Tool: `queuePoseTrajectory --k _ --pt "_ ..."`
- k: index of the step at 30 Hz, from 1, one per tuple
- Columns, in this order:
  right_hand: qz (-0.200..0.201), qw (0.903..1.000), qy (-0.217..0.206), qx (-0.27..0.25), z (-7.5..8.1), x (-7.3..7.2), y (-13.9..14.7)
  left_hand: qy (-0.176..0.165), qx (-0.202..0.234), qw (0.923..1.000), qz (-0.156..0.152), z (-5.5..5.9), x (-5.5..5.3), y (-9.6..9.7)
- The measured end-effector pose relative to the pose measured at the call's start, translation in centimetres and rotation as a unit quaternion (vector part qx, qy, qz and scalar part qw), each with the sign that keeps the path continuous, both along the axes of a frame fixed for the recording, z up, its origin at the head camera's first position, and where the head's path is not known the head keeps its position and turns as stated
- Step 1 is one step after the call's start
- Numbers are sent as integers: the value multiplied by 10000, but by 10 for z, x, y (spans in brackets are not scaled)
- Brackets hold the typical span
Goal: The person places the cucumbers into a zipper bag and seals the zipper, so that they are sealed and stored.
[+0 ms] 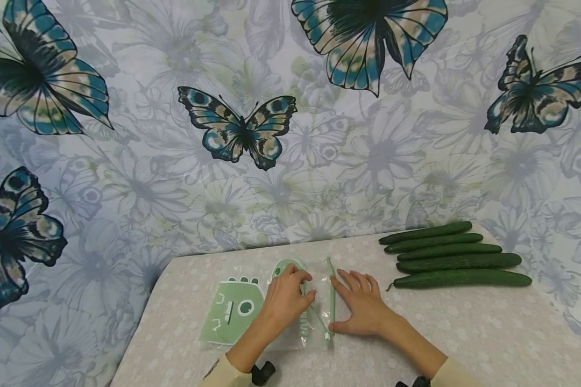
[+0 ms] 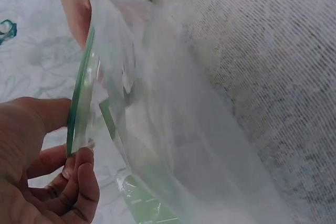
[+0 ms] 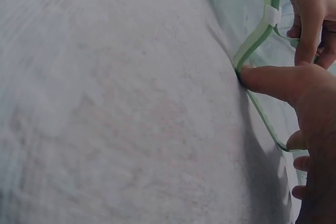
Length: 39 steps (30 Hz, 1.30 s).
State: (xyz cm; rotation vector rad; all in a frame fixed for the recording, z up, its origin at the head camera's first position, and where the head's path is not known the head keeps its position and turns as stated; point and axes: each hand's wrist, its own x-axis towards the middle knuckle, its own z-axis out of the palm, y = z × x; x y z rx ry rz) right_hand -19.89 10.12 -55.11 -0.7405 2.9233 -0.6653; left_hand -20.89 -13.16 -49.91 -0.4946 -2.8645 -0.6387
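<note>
A clear plastic zip bag (image 1: 212, 325) with a green cartoon print lies on the table, its green-edged mouth facing right and spread apart. My left hand (image 1: 285, 297) pinches one green edge of the mouth between thumb and fingers, lifting it, as the left wrist view shows. Across the opening, my right hand (image 1: 363, 307) has its fingers spread, and its thumb (image 3: 265, 80) and fingertips touch the other green edge. A white slider (image 3: 272, 16) sits near the strip's end, close to the right thumb.
Several long green cucumbers (image 1: 460, 278) lie side by side at the right back of the table, beyond my right hand. A patterned cloth (image 1: 164, 333) covers the table. Behind it hangs a butterfly-print curtain (image 1: 150, 215).
</note>
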Motion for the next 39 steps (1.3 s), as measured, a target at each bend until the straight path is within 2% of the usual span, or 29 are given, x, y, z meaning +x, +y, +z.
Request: queuePoseTrajectory --k 7,13,17,20,22,24,28,32,39 --pt "-35 9996 -210 159 0 -1 0 98 -91 9999 67 6 1 -3" --pt "-114 9997 -174 148 2 -2 1 498 -531 9974 6 16 6 -6" --pt "-111 9996 -227 148 6 -2 2 892 -861 9922 -165 25 13 -3" --pt "-116 9994 -276 179 6 -4 3 1228 -1134 9852 -374 32 17 0" --pt "-129 9993 -294 199 6 -5 4 1306 -1191 9831 -484 34 18 2" --pt "-137 9993 -292 185 5 -6 4 1210 -1106 9849 -553 33 17 2" --pt "-94 9996 -273 80 3 -4 5 739 -631 9937 -564 26 14 -1" --pt "-2 9998 -163 -87 2 -1 3 340 -238 9977 -537 21 12 -4" --pt "40 9986 169 -505 6 5 -2 179 128 9979 -607 19 9 -6"
